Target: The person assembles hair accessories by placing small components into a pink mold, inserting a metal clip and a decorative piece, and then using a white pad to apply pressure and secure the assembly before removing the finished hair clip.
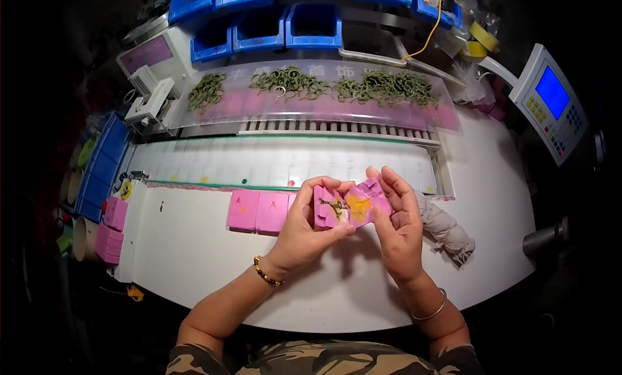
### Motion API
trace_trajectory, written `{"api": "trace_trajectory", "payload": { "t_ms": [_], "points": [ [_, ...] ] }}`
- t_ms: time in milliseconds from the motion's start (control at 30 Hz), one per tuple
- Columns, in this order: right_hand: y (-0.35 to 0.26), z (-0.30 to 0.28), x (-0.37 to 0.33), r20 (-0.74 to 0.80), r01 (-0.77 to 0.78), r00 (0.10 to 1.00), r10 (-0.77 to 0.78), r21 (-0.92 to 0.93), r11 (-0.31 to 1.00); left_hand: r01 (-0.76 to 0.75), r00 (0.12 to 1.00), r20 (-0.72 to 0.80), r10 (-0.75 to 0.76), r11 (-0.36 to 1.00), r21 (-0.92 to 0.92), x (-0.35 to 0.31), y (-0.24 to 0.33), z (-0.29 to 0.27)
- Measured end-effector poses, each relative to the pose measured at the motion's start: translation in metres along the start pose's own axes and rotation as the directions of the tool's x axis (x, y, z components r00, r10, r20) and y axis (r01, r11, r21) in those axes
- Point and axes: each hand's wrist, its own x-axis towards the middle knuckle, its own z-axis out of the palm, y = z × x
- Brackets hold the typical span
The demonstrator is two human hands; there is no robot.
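A pink rubber mould is spread apart between my two hands above the white table. My left hand (301, 223) is closed on the left mould half (321, 214), thumb along its lower edge. In that half lies a small dark green branching piece (337, 208), probably wax, beside a whitish patch. My right hand (400, 229) grips the right mould half (381, 197), whose inner face has a yellow-orange patch (358, 206). The two halves meet or nearly meet in the middle. Left of my hands, pink mould blocks (241, 212) with red marks lie side by side, partly hidden by my left hand.
A translucent sheet (249, 113) behind bears heaps of green ring-shaped pieces (291, 82). Nearer runs a white conveyor (259, 161). Blue bins (313, 26) stand at the back, a control panel (551, 103) at right. Whitish cloth (447, 232) lies by my right hand; stacked pink blocks (109, 242) stand left.
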Motion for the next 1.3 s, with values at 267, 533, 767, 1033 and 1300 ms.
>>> {"api": "trace_trajectory", "payload": {
  "t_ms": [267, 533, 767, 1033, 1300],
  "points": [
    [-0.003, 0.007, -0.011, 0.407, 0.488, 0.861, -0.305, -0.49, 0.722, 0.072, 0.992, -0.042, -0.123, 0.788, -0.611, 0.005, -0.002, 0.003],
    [0.003, 0.018, -0.03, 0.567, 0.622, 0.767, -0.301, -0.541, 0.566, 0.2, 0.928, -0.064, -0.368, 0.635, -0.746, 0.006, 0.007, -0.001],
    [-0.002, 0.013, -0.022, 0.319, 0.422, 0.901, -0.294, -0.489, 0.763, 0.156, 0.901, -0.347, -0.26, 0.941, -0.299, 0.004, 0.009, 0.009],
    [-0.01, 0.007, -0.006, 0.4, 0.452, 0.887, -0.231, -0.646, 0.615, 0.144, 0.972, -0.155, -0.179, 0.966, -0.215, 0.0, 0.002, 0.006],
    [-0.009, -0.001, -0.003, 0.446, 0.539, 0.831, -0.331, -0.5, 0.678, 0.083, 0.921, -0.367, -0.128, 0.987, -0.134, 0.008, 0.005, 0.012]
  ]
}}
